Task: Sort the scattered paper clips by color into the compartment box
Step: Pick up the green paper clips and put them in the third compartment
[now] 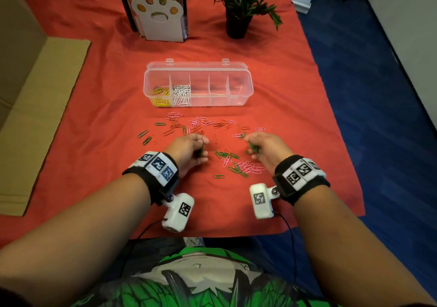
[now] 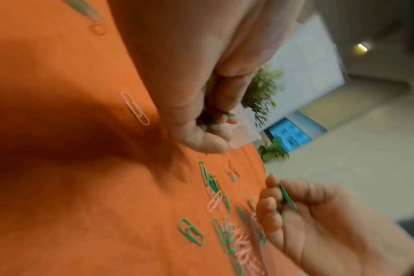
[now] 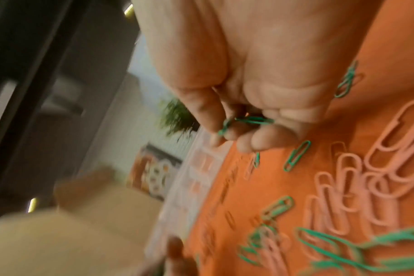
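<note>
— While both hands sit near the table's front edge, what does each contain?

— Left hand (image 1: 189, 149): fingers curled round several green clips (image 2: 213, 121). Right hand (image 1: 264, 149): fingers likewise curled, pinching green clips (image 3: 253, 120).

— Location of the compartment box (image 1: 198, 70)?

— Middle of the table, lid open toward the far edge. Leftmost compartment: yellow clips (image 1: 162, 96). Next compartment: white clips (image 1: 181, 95). Remaining compartments show only the red cloth (image 1: 94, 94) through clear plastic.

— Loose stock?

— Scattered paper clips (image 1: 201, 127), green, pink and orange-red, spread between the box and the hands; a denser green-and-pink cluster (image 1: 241, 166) lies just beside the right hand, toward the front edge.

— Other items?

— Paw-print holder (image 1: 157, 16) and potted plant (image 1: 238, 2) at the far edge; cardboard (image 1: 45, 108) along the left edge.
</note>
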A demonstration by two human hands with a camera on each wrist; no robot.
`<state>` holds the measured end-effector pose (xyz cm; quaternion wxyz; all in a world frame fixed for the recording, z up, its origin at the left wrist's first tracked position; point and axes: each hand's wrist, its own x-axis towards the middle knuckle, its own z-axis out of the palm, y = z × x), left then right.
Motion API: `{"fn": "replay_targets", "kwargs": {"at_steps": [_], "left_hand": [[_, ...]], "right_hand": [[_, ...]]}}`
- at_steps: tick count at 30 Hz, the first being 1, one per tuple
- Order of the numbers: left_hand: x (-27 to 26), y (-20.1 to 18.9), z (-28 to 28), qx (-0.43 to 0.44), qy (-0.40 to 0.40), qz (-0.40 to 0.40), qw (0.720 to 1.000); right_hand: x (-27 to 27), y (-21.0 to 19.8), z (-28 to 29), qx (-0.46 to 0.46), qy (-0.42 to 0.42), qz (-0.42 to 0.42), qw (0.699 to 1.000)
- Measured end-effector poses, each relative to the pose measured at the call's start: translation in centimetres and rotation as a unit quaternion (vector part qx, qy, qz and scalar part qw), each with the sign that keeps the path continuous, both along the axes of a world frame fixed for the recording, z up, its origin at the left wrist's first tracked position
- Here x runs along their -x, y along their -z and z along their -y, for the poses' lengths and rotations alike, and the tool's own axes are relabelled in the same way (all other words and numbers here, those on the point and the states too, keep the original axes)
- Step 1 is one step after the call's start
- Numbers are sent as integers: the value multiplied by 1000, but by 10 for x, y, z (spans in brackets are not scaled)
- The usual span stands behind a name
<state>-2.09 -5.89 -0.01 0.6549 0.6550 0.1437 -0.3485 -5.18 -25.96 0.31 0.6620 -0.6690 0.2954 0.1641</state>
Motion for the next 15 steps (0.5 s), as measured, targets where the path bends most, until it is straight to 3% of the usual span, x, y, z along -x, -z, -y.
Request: {"fn": "replay_targets", "kwargs": {"at_steps": [2,4,5,7,8,10,11,13,14,15], "left_hand": [[-1,-9,-2,104,-52,-83,990],[-3,-13,-3,142,-66,-115,981],[-3,-13,-2,140,-65,-118,981],[-4,-7,5,83,-38,-87,992],[-4,-3,9,29,-15,-45,998],[-3,9,16,-88,53,87,991],[-4,13,17,-146,107,166,969],[-4,18,19,-265,229,303,886],[-3,20,19,-300,267,345,848],[-2,20,20,-314,284,365,829]], "right_hand": [[3,-9,10,-145,99,-5,984],[5,-11,16,-173,123,-7,977],[4,-9,17,-143,110,-10,984],[-1,-2,18,36,14,-21,999],[-2,1,17,159,-63,-28,985],[-1,9,14,360,-195,-16,912],[2,11,10,419,-232,-4,878],[7,17,2,497,-278,35,821],[9,19,-2,529,-298,43,793],[10,20,-6,557,-312,53,768]]}}
